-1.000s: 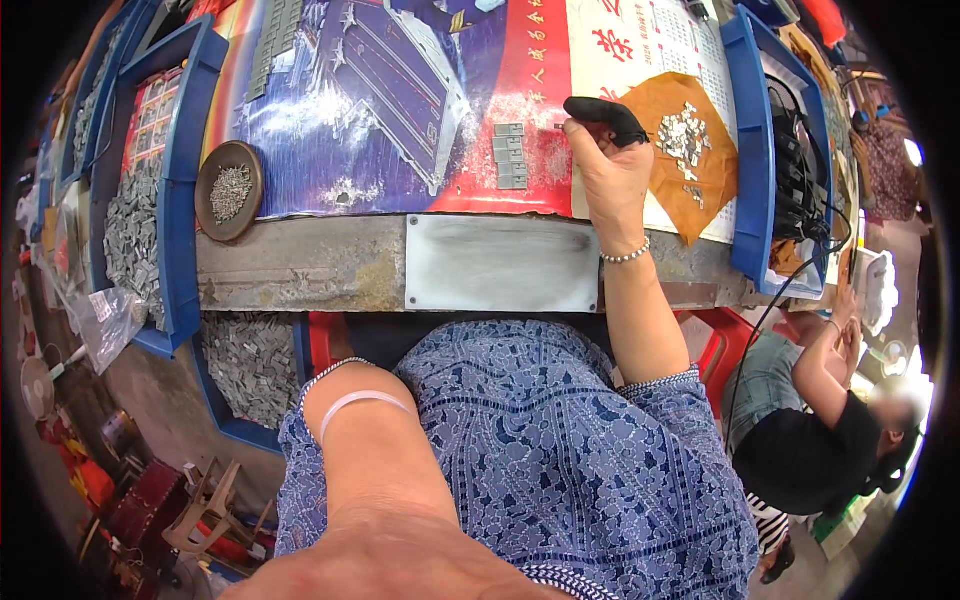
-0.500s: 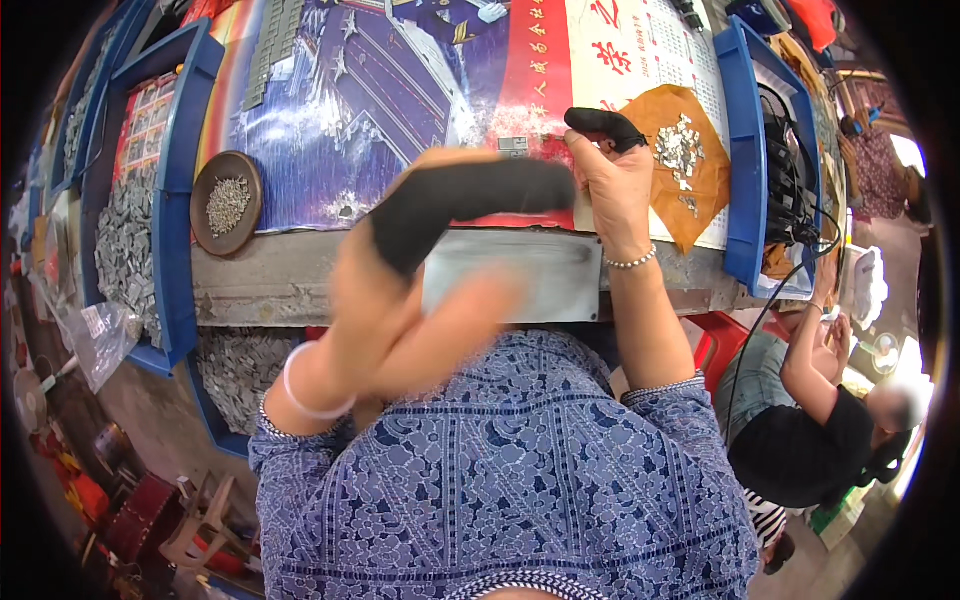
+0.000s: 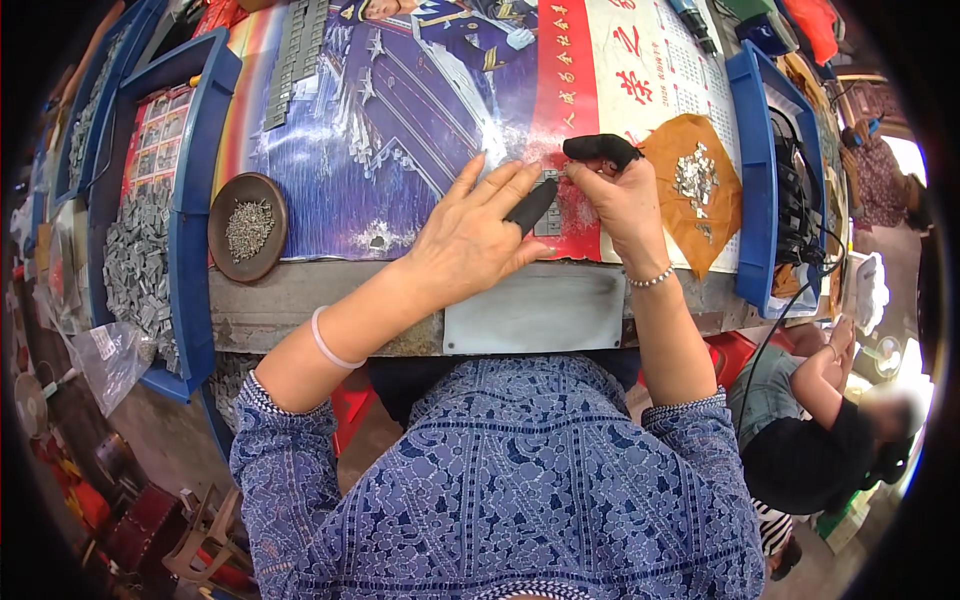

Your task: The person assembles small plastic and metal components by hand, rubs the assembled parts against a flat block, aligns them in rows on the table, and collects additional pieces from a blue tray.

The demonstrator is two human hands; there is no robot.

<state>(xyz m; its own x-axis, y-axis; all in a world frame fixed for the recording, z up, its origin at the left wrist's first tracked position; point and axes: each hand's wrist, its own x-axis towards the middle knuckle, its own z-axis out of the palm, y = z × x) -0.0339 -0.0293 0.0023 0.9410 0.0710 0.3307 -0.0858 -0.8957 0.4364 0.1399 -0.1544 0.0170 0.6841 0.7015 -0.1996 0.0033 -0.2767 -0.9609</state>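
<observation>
My left hand [image 3: 478,232] lies fairly flat on the poster-covered table, its fingers stretched toward a few small grey metal parts [image 3: 547,212]. A black cover is on one of its fingers, which rests at these parts. On the other side of them, my right hand [image 3: 628,205] has its thumb and a black-covered finger pinched together. Whatever sits in that pinch is too small to make out. Beside the right hand, small shiny metal pieces [image 3: 698,178] lie on a brown sheet [image 3: 722,215].
At left stand a brown round dish [image 3: 221,240] of small metal pins and a blue bin [image 3: 190,215] of grey parts [image 3: 140,265]. Linked grey parts [image 3: 297,65] lie farther back. A blue bin [image 3: 750,190] with black items stands right; a metal plate [image 3: 535,318] is at the front edge.
My left hand, blurred and raised over the front edge before, has come down onto the poster beside the grey parts. My right hand stays near the same place, still pinched.
</observation>
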